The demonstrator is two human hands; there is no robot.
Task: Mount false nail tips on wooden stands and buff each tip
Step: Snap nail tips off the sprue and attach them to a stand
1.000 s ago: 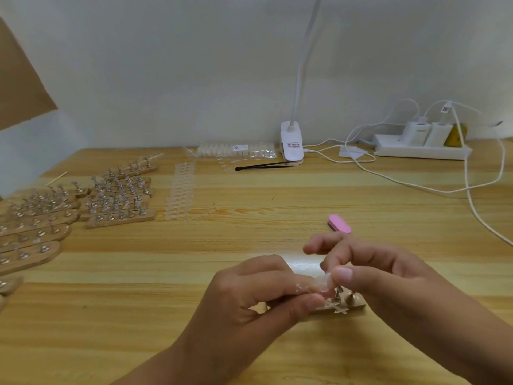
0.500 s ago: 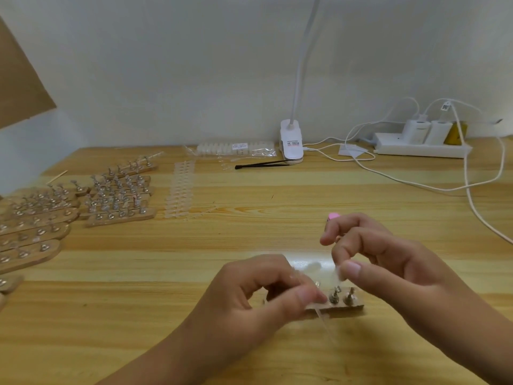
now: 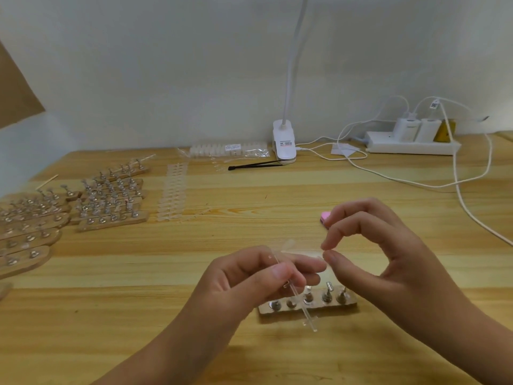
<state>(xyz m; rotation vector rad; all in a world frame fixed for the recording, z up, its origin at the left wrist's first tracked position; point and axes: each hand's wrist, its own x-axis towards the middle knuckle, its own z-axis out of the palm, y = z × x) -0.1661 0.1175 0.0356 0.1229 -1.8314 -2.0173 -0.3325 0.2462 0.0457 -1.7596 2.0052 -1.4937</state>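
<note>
Wood table (image 3: pixel 277 207), white wall (image 3: pixel 194 79) behind. Far left: pile of stands (image 3: pixel 111 201) carrying metal holders, with spare tip rows (image 3: pixel 172 195) just beside it. Back edge: lamp clip (image 3: pixel 284 143), power strip (image 3: pixel 410 145) with chargers, white cables trailing right.

Work stand (image 3: pixel 333 306): flat wood bar, near centre, under both hands. It has five metal holders, three of them upright posts on the right half. Long axis is left-right, right end slightly further back. No tips visibly mounted on it.

Left hand (image 3: pixel 258 282): palm turned right, fingers curled, thumb and index gripping a clear strip (image 3: pixel 308 318). Strip is a thin transparent rod with short side stubs. Long axis is diagonal: upper end up-left above the knuckles, lower end down-right, crossing in front of the work stand and poking past its near edge.

Right hand (image 3: pixel 388 259): raised above the stand's right end, index and thumb arched into a ring, pads nearly meeting. They pinch the right end of a clear tip (image 3: pixel 305 252). Other fingers loosely curled behind.

Tip is translucent and motion-blurred, outline faint. It sits between the two hands, above the stand, lying roughly left-right. Can't tell whether it's detached from the strip.

Pink buffer (image 3: pixel 324 216) on the table, mostly hidden behind the right index.
</note>
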